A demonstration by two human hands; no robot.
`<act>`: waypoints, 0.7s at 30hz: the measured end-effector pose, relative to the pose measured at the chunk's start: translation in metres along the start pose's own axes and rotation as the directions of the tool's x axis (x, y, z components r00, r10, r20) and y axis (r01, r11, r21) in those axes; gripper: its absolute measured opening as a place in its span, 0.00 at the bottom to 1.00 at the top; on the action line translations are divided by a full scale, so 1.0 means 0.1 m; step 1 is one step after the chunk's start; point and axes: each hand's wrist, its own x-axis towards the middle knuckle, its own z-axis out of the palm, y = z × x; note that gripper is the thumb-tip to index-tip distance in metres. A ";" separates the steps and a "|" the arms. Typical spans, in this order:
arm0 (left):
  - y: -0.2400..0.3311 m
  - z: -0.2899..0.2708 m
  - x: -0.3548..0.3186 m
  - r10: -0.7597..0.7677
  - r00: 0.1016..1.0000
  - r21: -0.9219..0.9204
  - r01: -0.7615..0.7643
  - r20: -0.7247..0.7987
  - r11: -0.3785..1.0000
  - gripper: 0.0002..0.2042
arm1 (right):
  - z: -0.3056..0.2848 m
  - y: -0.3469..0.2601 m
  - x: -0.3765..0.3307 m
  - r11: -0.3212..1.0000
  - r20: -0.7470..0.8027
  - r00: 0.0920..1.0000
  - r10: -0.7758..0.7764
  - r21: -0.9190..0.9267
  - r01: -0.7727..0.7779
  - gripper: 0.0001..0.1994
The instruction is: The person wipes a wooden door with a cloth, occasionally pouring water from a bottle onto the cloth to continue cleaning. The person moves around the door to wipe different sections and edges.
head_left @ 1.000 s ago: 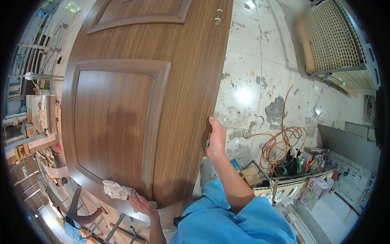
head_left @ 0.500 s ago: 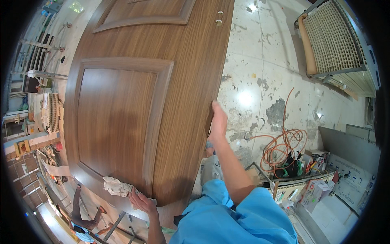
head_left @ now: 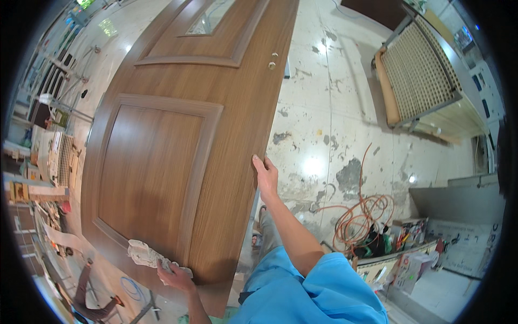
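A brown wood-grain door (head_left: pixel 221 205) with raised panel frames lies flat in front of me. My left hand (head_left: pixel 175 277) is closed on a crumpled whitish rag (head_left: pixel 144 254), which rests on the door near its lower panel frame. At the door's right edge, my right hand (head_left: pixel 265 177) grips with fingertips over the top; the rest of its grasp is partly hidden. Two round holes (head_left: pixel 272 65) sit near that same edge farther up. A glass pane (head_left: pixel 210 19) shows in the upper panel.
A coiled orange hose (head_left: pixel 362 216) lies on the patched tile floor at right. Beside it stands a bench (head_left: pixel 396 254) cluttered with tools and boxes. A rack with woven panels (head_left: pixel 421 70) is at the far right. Another person (head_left: pixel 89 294) is at lower left.
The view has shifted, bringing the door's glass pane into sight. My right hand now has its fingertips over the door's edge. My left hand still holds the rag at the door's lower part.
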 end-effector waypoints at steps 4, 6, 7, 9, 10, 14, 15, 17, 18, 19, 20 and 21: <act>0.31 -0.17 -0.45 0.074 0.985 -0.300 -0.025 0.153 0.953 0.21 | 0.01 -0.23 0.30 0.999 -0.009 1.000 -0.024 0.028 0.024 0.32; 0.66 -0.15 -0.68 0.284 0.900 -0.358 -0.160 0.330 0.920 0.20 | 0.03 -0.37 0.54 0.992 -0.017 1.000 -0.006 0.125 0.008 0.30; 0.88 -0.10 -0.77 0.426 0.822 -0.303 -0.325 0.378 0.896 0.18 | 0.03 -0.45 0.70 0.996 -0.070 0.996 0.045 0.085 -0.039 0.29; 1.37 0.18 -0.74 0.573 0.719 -0.243 -0.520 0.394 0.819 0.19 | 0.05 -0.60 1.09 0.985 -0.082 0.997 0.012 0.175 0.003 0.29; 1.65 0.30 -0.67 0.545 0.685 -0.145 -0.552 0.483 0.821 0.19 | 0.06 -0.69 1.34 0.977 -0.088 0.996 -0.010 0.211 0.029 0.29; 2.58 1.06 0.11 0.681 0.662 -0.026 -0.710 0.313 0.703 0.17 | -0.16 -1.14 2.30 0.963 -0.101 0.964 -0.248 -0.135 0.234 0.22; 2.74 1.22 0.36 0.675 0.649 -0.022 -0.715 0.350 0.699 0.17 | -0.26 -1.27 2.47 0.941 -0.104 0.959 -0.264 -0.247 0.232 0.19; 3.04 1.55 0.84 0.694 0.627 -0.060 -0.725 0.355 0.686 0.16 | -0.46 -1.54 2.71 0.908 0.013 0.951 -0.309 -0.293 0.299 0.10; 3.16 1.68 1.04 0.726 0.608 -0.106 -0.739 0.322 0.665 0.15 | -0.53 -1.66 2.77 0.802 0.145 0.901 -0.408 -0.415 0.430 0.07; 3.28 1.80 1.17 0.767 0.563 -0.124 -0.776 0.306 0.619 0.15 | -0.58 -1.79 2.84 0.737 0.311 0.857 -0.411 -0.440 0.513 0.07; 3.38 1.89 1.26 0.806 0.513 -0.145 -0.810 0.293 0.568 0.15 | -0.61 -1.90 2.87 0.677 0.450 0.809 -0.378 -0.462 0.573 0.06; 3.45 1.95 1.31 0.832 0.471 -0.167 -0.831 0.293 0.530 0.15 | -0.61 -2.00 2.91 0.609 0.536 0.771 -0.343 -0.498 0.617 0.06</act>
